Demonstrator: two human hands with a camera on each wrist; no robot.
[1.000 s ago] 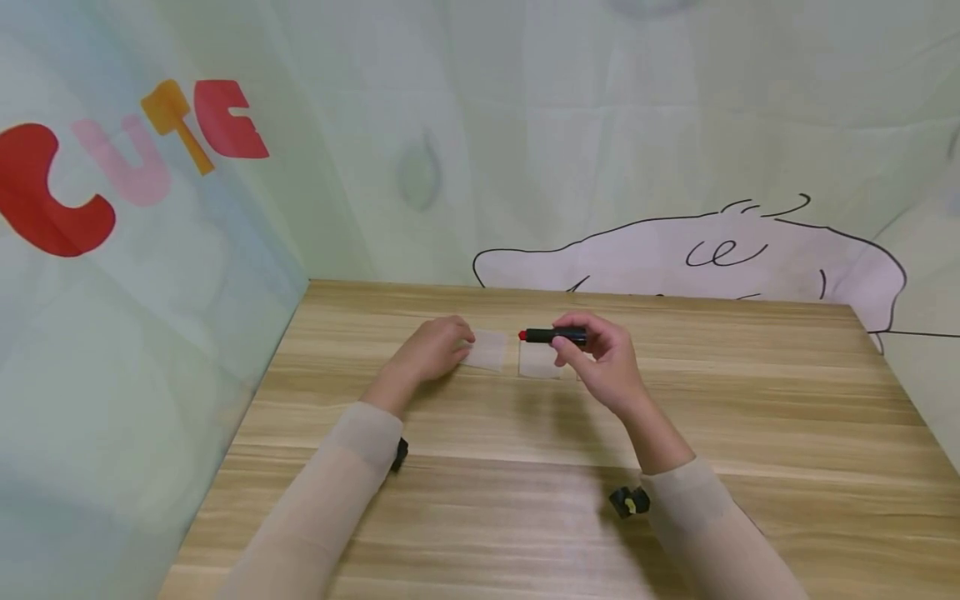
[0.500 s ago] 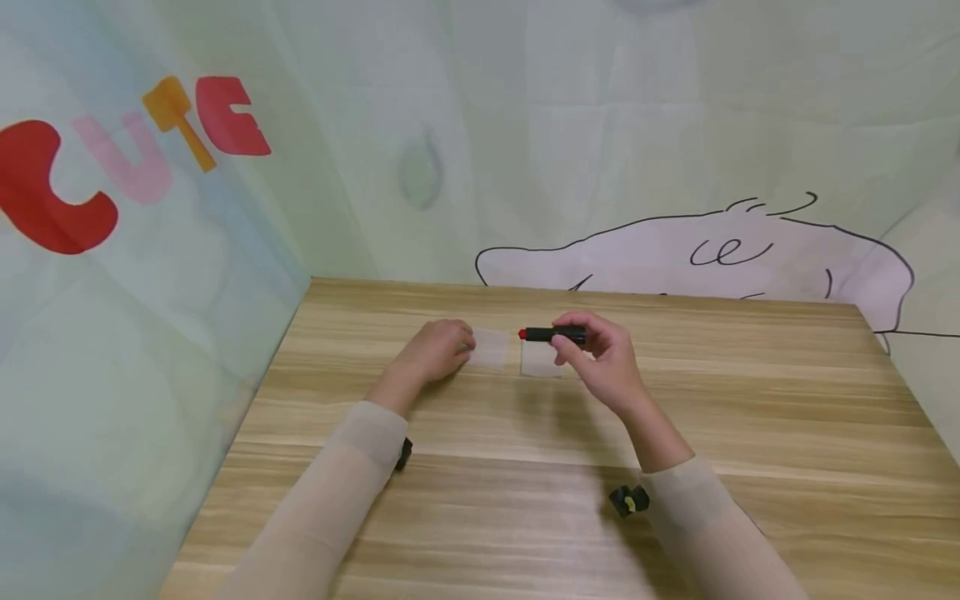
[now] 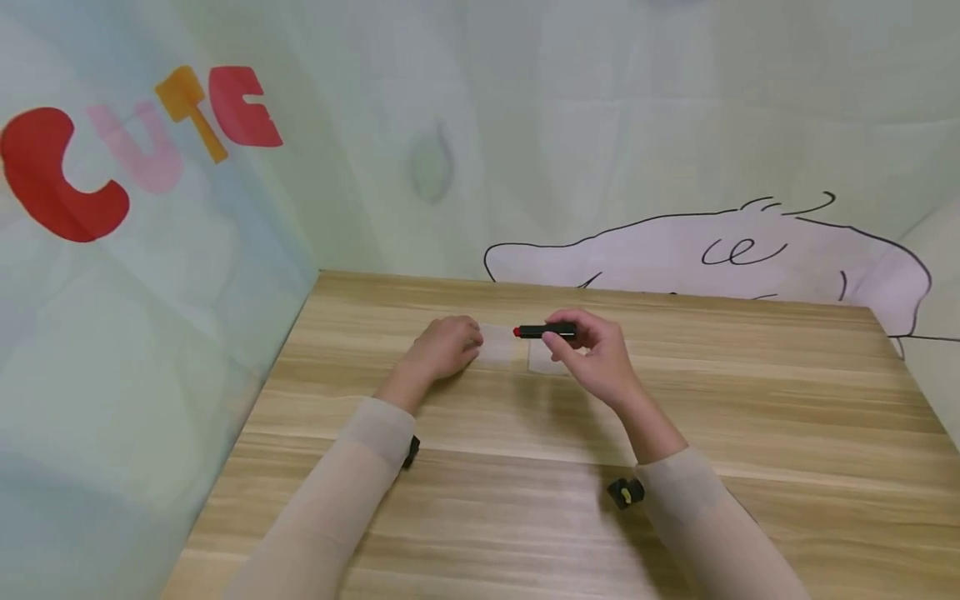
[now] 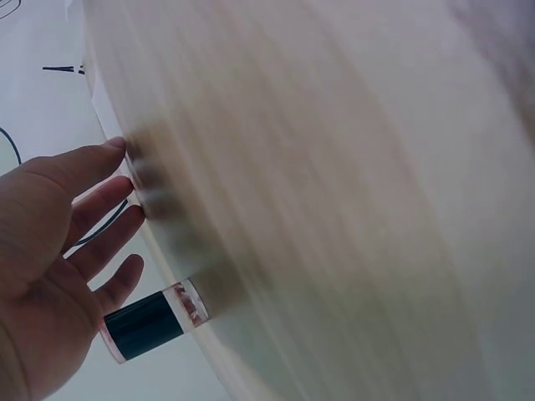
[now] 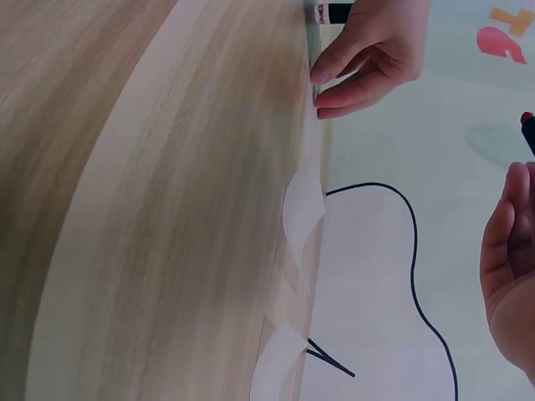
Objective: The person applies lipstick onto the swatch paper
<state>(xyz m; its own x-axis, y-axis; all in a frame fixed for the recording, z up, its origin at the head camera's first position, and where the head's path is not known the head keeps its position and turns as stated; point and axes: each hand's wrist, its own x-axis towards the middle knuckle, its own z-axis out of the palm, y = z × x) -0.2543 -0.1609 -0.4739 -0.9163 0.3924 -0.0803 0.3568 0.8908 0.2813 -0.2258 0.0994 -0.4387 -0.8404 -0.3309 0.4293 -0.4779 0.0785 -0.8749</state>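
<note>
My right hand (image 3: 592, 358) holds a lipstick (image 3: 543, 332) sideways above the table, its rounded red tip pointing left. The red tip also shows at the edge of the right wrist view. Below it lie two pale square papers: the left paper (image 3: 497, 348) and the right paper (image 3: 543, 360), the latter partly hidden by my hand. My left hand (image 3: 448, 346) rests its fingertips at the left paper's left edge, its fingers fairly straight in the left wrist view. Beside it stands a black cylinder (image 4: 146, 324) with a clear end, out of sight in the head view.
A wood-grain table (image 3: 487, 508) fills the lower part of the head view. Fabric walls close it off at the back and left; red, pink and orange letters decorate the left one. Black wrist devices (image 3: 626, 492) sit on both sleeves. In the right wrist view the papers' edges curl upward.
The head view has shifted slightly, carrying the table and papers to the right. My right hand and the lipstick have moved a little left over the papers. My left hand stays at the left paper.
</note>
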